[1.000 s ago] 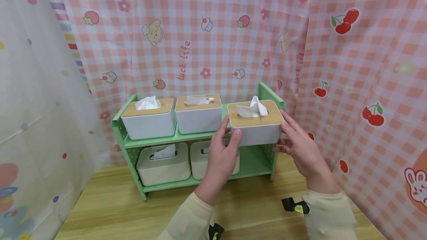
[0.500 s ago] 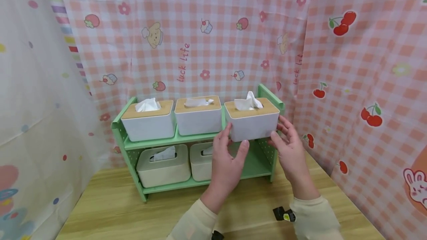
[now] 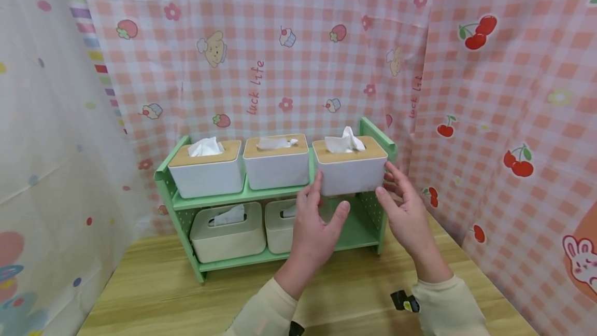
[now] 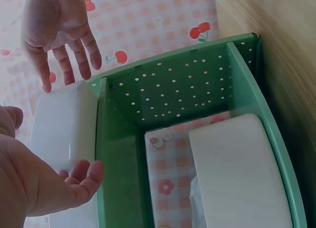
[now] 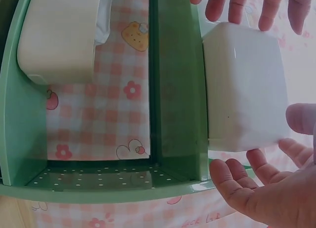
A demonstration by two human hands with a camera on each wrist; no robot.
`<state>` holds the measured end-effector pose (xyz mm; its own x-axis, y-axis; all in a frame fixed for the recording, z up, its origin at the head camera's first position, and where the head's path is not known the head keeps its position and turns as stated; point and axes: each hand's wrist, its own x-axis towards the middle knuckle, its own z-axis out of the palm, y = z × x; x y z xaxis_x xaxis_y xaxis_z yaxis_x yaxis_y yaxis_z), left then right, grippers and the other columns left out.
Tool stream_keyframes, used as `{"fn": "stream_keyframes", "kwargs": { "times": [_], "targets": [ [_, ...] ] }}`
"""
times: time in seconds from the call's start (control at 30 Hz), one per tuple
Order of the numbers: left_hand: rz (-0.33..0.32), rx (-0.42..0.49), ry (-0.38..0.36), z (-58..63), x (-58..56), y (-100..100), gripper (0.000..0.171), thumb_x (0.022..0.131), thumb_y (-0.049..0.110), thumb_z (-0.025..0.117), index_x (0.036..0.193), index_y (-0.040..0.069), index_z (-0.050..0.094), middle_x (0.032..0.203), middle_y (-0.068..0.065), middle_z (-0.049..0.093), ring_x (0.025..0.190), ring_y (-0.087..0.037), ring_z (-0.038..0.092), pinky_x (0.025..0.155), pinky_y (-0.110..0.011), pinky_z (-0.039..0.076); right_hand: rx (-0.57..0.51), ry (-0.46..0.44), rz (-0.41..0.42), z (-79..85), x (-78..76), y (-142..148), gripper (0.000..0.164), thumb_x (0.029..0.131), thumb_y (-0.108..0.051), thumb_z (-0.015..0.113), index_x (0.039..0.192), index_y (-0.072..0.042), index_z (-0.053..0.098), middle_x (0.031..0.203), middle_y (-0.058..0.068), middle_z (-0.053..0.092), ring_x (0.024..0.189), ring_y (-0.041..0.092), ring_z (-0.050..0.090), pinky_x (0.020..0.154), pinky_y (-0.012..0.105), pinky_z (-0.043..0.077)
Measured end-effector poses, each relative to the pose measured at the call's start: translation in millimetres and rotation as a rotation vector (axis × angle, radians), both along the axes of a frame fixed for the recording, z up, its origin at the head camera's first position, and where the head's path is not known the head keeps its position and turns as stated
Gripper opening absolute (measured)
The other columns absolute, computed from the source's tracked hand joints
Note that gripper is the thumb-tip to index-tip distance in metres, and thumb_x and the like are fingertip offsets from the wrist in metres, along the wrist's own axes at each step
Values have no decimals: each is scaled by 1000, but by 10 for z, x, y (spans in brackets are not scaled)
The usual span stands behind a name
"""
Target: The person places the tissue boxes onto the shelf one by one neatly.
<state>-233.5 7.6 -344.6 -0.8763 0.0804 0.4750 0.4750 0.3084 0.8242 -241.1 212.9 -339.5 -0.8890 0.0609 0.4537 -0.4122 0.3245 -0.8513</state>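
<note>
A white tissue box with a wooden lid and a raised tissue sits on the right end of the green rack's upper shelf. My left hand is at the box's lower left corner, thumb spread away from it. On the opposite side, my right hand has its fingertips at the box's right wall and its thumb near the front corner. Both wrist views show the box between the two hands' extended fingers, neither wrapped around it. Two matching boxes, a left one and a middle one, share that shelf.
Two cream tissue boxes, a left one and one partly behind my left hand, stand on the lower shelf. The rack's perforated right side panel rises beside the held-up shelf end. A wooden table lies beneath; checked curtains hang behind.
The right tissue box has moved back and slightly left onto the upper shelf, in line with the other two. Both hands have loosened from it, the left thumb coming off its front.
</note>
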Motion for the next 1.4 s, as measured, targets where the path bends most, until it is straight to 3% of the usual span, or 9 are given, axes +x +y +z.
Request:
{"fn": "stream_keyframes", "kwargs": {
  "times": [0.3, 0.6, 1.0, 1.4],
  "targets": [
    [-26, -59, -30, 38, -100, 10, 81, 105, 52, 63, 171, 21, 28, 162, -13, 39, 130, -29, 54, 104, -49, 53, 48, -52, 2, 52, -66, -15, 64, 113, -34, 54, 171, -24, 29, 175, 10, 32, 147, 39, 46, 117, 65, 44],
    [-50, -48, -69, 78, -257, 31, 83, 105, 50, 64, 171, 16, 28, 164, -16, 36, 125, -31, 57, 99, -47, 54, 83, -79, 10, 61, -208, -6, 65, 113, -38, 53, 171, -25, 27, 178, 9, 26, 146, 40, 49, 114, 65, 47],
    [-56, -78, -91, 114, -339, 48, 84, 105, 50, 64, 171, 13, 27, 172, -9, 33, 124, -30, 59, 100, -48, 55, 102, -129, 22, 84, -325, 17, 66, 113, -43, 52, 171, -26, 27, 178, 11, 24, 147, 44, 49, 115, 67, 46],
    [-53, -89, -92, 61, -372, 34, 83, 105, 51, 63, 171, 15, 28, 174, -8, 32, 123, -25, 61, 97, -46, 57, 67, -143, 31, 49, -323, 50, 64, 113, -41, 51, 171, -31, 26, 171, 21, 37, 145, 44, 52, 116, 67, 45]
  ]
}}
